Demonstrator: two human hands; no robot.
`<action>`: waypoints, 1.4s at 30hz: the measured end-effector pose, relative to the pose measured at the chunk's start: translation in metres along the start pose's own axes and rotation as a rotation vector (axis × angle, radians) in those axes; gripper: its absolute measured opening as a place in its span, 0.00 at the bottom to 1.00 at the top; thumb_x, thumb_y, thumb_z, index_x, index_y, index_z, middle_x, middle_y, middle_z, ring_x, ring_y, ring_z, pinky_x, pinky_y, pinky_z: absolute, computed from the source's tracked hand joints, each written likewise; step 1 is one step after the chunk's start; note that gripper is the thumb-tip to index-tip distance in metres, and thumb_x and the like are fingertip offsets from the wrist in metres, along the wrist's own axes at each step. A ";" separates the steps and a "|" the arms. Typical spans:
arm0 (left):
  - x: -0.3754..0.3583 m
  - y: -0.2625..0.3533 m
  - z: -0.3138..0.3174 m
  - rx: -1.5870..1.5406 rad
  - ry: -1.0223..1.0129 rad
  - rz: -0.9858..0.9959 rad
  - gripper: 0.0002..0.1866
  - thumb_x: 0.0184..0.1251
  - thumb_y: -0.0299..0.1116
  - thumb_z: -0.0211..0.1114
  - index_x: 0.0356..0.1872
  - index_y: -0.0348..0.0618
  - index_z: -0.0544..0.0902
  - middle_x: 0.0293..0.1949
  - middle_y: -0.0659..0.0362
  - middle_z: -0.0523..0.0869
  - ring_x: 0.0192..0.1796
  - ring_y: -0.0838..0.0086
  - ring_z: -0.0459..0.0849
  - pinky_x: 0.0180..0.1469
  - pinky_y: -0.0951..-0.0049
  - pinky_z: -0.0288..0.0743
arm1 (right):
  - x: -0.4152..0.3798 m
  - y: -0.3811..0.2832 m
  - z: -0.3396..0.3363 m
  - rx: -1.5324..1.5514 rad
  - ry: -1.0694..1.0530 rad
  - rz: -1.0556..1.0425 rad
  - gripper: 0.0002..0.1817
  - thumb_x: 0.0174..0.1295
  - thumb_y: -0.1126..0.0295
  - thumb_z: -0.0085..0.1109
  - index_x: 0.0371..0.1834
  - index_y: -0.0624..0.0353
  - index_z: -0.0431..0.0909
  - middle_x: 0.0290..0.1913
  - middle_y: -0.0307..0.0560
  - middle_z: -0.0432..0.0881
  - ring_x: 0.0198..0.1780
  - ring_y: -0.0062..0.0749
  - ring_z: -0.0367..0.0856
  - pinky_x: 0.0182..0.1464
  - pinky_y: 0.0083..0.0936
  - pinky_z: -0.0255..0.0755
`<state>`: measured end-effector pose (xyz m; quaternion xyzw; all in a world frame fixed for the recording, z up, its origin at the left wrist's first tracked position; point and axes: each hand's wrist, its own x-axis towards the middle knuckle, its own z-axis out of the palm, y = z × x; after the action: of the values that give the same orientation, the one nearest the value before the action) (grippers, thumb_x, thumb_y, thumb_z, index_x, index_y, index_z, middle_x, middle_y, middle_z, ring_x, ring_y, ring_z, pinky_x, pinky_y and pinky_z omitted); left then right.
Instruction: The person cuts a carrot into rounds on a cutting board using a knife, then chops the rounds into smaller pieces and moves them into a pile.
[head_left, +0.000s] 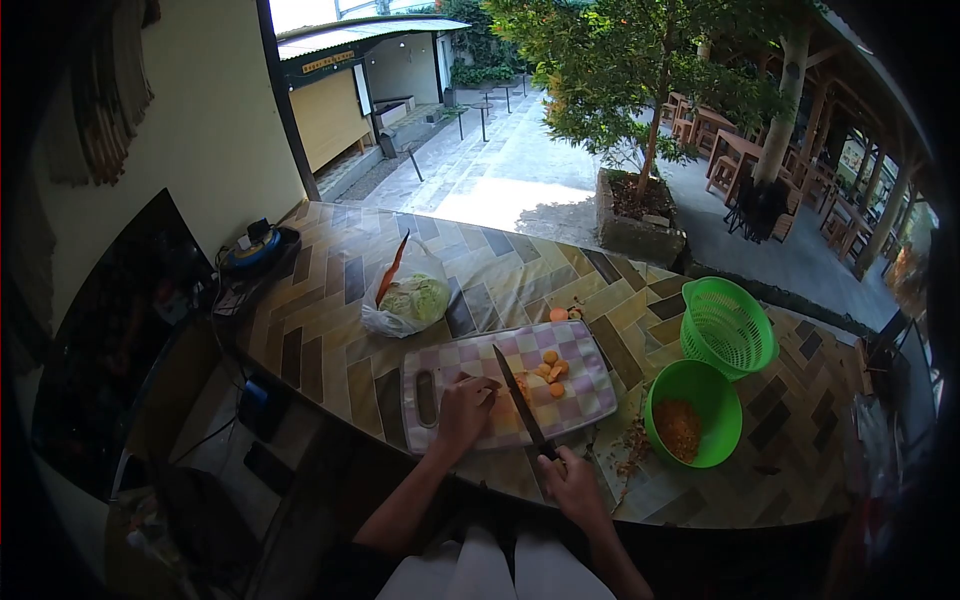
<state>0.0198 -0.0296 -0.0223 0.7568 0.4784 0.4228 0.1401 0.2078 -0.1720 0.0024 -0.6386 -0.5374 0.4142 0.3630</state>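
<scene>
On the checkered cutting board (465,352), my left hand (467,412) has its fingers bent together beside the knife blade; whatever lies under the fingertips is too small to make out, though orange shows near them. My right hand (575,485) is wrapped round the black handle of the knife (521,402), whose blade points up and away across the board. Several orange carrot pieces (551,368) lie on the board just right of the blade. Behind the board, a plastic bag (391,322) holds pale green cabbage (417,302) with a thin carrot (392,270) leaning on it.
At the right stand a green strainer basket (728,325) and a green bowl (725,425) with orange bits inside. Peelings (632,447) lie beside the board. An orange piece (558,314) touches its far edge. Cables and a device (252,247) sit at the tiled table's left.
</scene>
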 end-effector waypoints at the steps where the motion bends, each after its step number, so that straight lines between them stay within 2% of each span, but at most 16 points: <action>1: 0.001 0.004 -0.001 -0.028 0.033 -0.035 0.08 0.55 0.28 0.73 0.37 0.41 0.90 0.35 0.54 0.90 0.39 0.63 0.85 0.45 0.65 0.79 | -0.001 0.001 0.000 -0.021 0.016 -0.012 0.20 0.71 0.58 0.57 0.34 0.67 0.73 0.21 0.58 0.76 0.24 0.51 0.78 0.29 0.41 0.66; 3: 0.006 0.016 -0.007 -0.081 0.097 -0.104 0.08 0.55 0.27 0.73 0.37 0.41 0.89 0.36 0.54 0.90 0.42 0.61 0.85 0.46 0.64 0.79 | -0.001 0.002 -0.001 -0.043 0.036 -0.028 0.20 0.71 0.57 0.57 0.34 0.67 0.73 0.20 0.57 0.76 0.24 0.50 0.78 0.28 0.41 0.66; 6: 0.009 0.031 -0.010 -0.178 -0.019 -0.197 0.08 0.54 0.26 0.73 0.36 0.40 0.89 0.36 0.53 0.90 0.45 0.59 0.84 0.48 0.62 0.78 | -0.004 0.000 -0.002 -0.035 0.027 -0.025 0.20 0.71 0.57 0.56 0.34 0.66 0.73 0.21 0.57 0.76 0.24 0.52 0.78 0.29 0.41 0.66; 11: 0.000 0.008 0.005 -0.069 -0.022 -0.007 0.07 0.55 0.25 0.72 0.35 0.40 0.89 0.37 0.52 0.89 0.45 0.57 0.83 0.49 0.61 0.77 | -0.009 -0.016 -0.008 0.041 -0.023 0.065 0.19 0.70 0.57 0.57 0.37 0.66 0.74 0.24 0.58 0.80 0.29 0.58 0.81 0.31 0.42 0.69; 12: -0.001 0.006 0.002 -0.045 -0.024 0.012 0.06 0.55 0.25 0.71 0.36 0.40 0.89 0.38 0.52 0.89 0.45 0.57 0.83 0.50 0.62 0.77 | -0.008 -0.015 -0.007 -0.063 0.024 0.021 0.18 0.70 0.57 0.58 0.38 0.65 0.74 0.25 0.58 0.81 0.30 0.57 0.82 0.31 0.43 0.70; 15: 0.002 0.007 -0.006 -0.066 0.026 -0.108 0.07 0.56 0.25 0.71 0.36 0.41 0.89 0.39 0.54 0.89 0.46 0.58 0.83 0.53 0.62 0.76 | -0.008 -0.009 -0.005 -0.295 0.160 -0.092 0.17 0.66 0.58 0.62 0.40 0.63 0.76 0.27 0.58 0.83 0.32 0.56 0.84 0.33 0.43 0.73; 18: 0.008 0.008 -0.017 -0.037 0.249 -0.131 0.12 0.56 0.30 0.73 0.42 0.42 0.88 0.44 0.56 0.89 0.51 0.58 0.82 0.58 0.62 0.73 | -0.006 -0.006 -0.005 -0.365 0.241 -0.147 0.16 0.61 0.60 0.68 0.41 0.61 0.78 0.28 0.57 0.84 0.33 0.54 0.85 0.35 0.41 0.75; 21: 0.014 0.018 -0.031 0.062 0.221 -0.044 0.31 0.51 0.44 0.79 0.57 0.47 0.82 0.59 0.54 0.82 0.65 0.55 0.73 0.69 0.53 0.63 | -0.007 0.000 -0.008 -0.415 0.259 -0.159 0.15 0.57 0.62 0.71 0.41 0.60 0.79 0.29 0.57 0.84 0.35 0.53 0.86 0.36 0.41 0.76; 24: 0.012 0.024 -0.020 0.215 0.069 -0.053 0.52 0.40 0.57 0.82 0.70 0.51 0.71 0.73 0.50 0.66 0.77 0.50 0.54 0.75 0.41 0.48 | -0.008 0.002 -0.008 -0.434 0.283 -0.197 0.15 0.55 0.63 0.72 0.38 0.60 0.80 0.29 0.56 0.84 0.34 0.52 0.86 0.37 0.41 0.75; 27: 0.013 0.023 -0.005 0.190 -0.038 -0.129 0.62 0.34 0.62 0.82 0.75 0.53 0.64 0.77 0.47 0.56 0.80 0.46 0.43 0.75 0.33 0.38 | -0.011 0.003 -0.009 -0.444 0.306 -0.224 0.14 0.54 0.63 0.73 0.37 0.60 0.80 0.29 0.55 0.84 0.34 0.52 0.86 0.36 0.41 0.75; 33: 0.021 -0.001 0.025 0.128 -0.112 -0.269 0.60 0.34 0.59 0.83 0.75 0.54 0.65 0.76 0.47 0.60 0.80 0.46 0.43 0.76 0.36 0.38 | -0.024 0.002 -0.021 -0.492 0.297 -0.161 0.16 0.52 0.62 0.74 0.37 0.60 0.81 0.28 0.56 0.84 0.33 0.52 0.85 0.36 0.40 0.75; 36: 0.026 -0.014 0.034 0.108 -0.075 -0.285 0.50 0.37 0.57 0.83 0.67 0.55 0.75 0.72 0.49 0.65 0.79 0.47 0.46 0.76 0.38 0.40 | -0.033 -0.001 -0.030 -0.500 0.270 -0.111 0.17 0.52 0.61 0.74 0.37 0.60 0.82 0.28 0.56 0.84 0.33 0.52 0.85 0.36 0.40 0.75; 38: 0.027 -0.012 0.032 0.125 -0.033 -0.263 0.36 0.41 0.53 0.82 0.55 0.55 0.84 0.67 0.51 0.70 0.76 0.50 0.53 0.74 0.41 0.45 | -0.038 -0.002 -0.035 -0.498 0.246 -0.070 0.17 0.52 0.61 0.74 0.37 0.61 0.83 0.29 0.56 0.85 0.34 0.52 0.86 0.36 0.40 0.75; 39: 0.028 -0.007 0.028 0.134 -0.011 -0.253 0.29 0.43 0.52 0.82 0.49 0.55 0.88 0.65 0.52 0.73 0.74 0.51 0.57 0.73 0.42 0.48 | -0.038 0.001 -0.037 -0.470 0.237 -0.066 0.17 0.52 0.61 0.74 0.37 0.61 0.83 0.28 0.55 0.85 0.33 0.49 0.86 0.36 0.38 0.75; 42: 0.034 0.008 0.010 0.048 0.014 -0.267 0.14 0.49 0.47 0.80 0.33 0.53 0.91 0.57 0.56 0.77 0.67 0.56 0.63 0.68 0.44 0.52 | -0.041 0.009 -0.043 -0.334 0.176 -0.042 0.17 0.56 0.60 0.73 0.36 0.63 0.82 0.25 0.51 0.84 0.29 0.38 0.85 0.33 0.33 0.74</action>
<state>0.0386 -0.0033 -0.0063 0.6865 0.5858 0.3942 0.1738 0.2473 -0.2142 0.0170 -0.7126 -0.5780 0.2542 0.3059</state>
